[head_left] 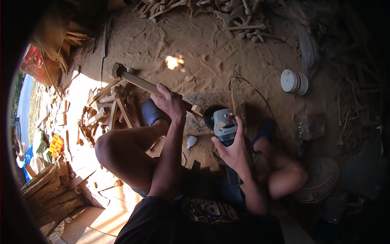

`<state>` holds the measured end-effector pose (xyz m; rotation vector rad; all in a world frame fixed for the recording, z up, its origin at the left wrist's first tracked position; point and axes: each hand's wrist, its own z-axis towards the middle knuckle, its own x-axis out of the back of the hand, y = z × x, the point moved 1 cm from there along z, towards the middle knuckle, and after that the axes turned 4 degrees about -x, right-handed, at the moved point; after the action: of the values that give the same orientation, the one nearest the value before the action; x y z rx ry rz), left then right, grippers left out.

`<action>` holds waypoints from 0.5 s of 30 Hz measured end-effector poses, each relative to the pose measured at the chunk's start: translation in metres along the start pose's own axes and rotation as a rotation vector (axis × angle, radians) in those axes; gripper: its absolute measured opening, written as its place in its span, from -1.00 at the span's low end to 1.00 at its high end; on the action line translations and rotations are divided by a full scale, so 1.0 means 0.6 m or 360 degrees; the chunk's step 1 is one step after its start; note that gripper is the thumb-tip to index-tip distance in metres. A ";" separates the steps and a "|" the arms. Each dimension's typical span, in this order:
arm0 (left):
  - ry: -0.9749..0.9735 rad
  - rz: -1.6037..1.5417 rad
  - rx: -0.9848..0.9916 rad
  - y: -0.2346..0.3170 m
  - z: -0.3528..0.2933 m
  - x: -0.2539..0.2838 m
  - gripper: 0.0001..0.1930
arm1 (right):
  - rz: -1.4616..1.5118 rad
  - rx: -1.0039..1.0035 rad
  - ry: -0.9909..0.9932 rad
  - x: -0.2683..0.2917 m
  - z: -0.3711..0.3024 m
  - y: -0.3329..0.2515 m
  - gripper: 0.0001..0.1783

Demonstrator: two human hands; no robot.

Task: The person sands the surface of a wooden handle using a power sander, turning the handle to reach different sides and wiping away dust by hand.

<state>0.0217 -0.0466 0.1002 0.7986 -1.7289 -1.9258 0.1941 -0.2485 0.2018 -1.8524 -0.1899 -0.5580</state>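
My left hand (pixel 170 103) is closed around the shaft of a long wooden stick (pixel 140 82) with a chunky, knobbed head at its far left end. The stick slants down to the right, and its other end lies close to a small pale wood block (pixel 198 110); I cannot tell whether the two are joined. My right hand (pixel 235 152) grips a grey-green angle grinder (pixel 224 124) by its body, with the thumb and a finger spread round it. The grinder's dark disc (pixel 209 116) faces the block; whether they touch is unclear. Below them is a worn wooden slab (pixel 197 129).
Rough wooden pieces lie heaped at the left (pixel 115 107) and far side (pixel 243 27). A small white bottle (pixel 191 141) is between my feet. A white tub (pixel 289 81) and a fan (pixel 319 179) stand at the right. A dark cord (pixel 260 94) curves over the sandy ground.
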 end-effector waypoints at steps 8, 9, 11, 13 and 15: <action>0.0011 0.0083 -0.0001 -0.001 0.002 0.004 -0.58 | 0.0041 0.0110 0.0044 0.002 0.004 0.005 0.08; 0.0005 0.0081 0.0001 -0.001 0.000 0.002 -0.58 | 0.0000 0.0159 0.0140 0.000 0.006 0.011 0.08; 0.0004 0.0049 0.0017 -0.002 -0.004 -0.002 -0.59 | -0.0042 0.0206 0.0244 0.007 0.008 0.019 0.08; 0.0022 0.0061 0.0012 -0.009 0.004 0.003 -0.60 | 0.0025 0.0061 0.0127 0.020 0.014 0.006 0.08; 0.0036 0.0069 0.0014 -0.009 0.003 0.003 -0.61 | 0.0018 0.0048 0.0090 0.023 0.011 -0.006 0.08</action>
<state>0.0194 -0.0459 0.0949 0.7765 -1.7283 -1.8754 0.2069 -0.2430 0.2097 -1.8055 -0.1492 -0.5957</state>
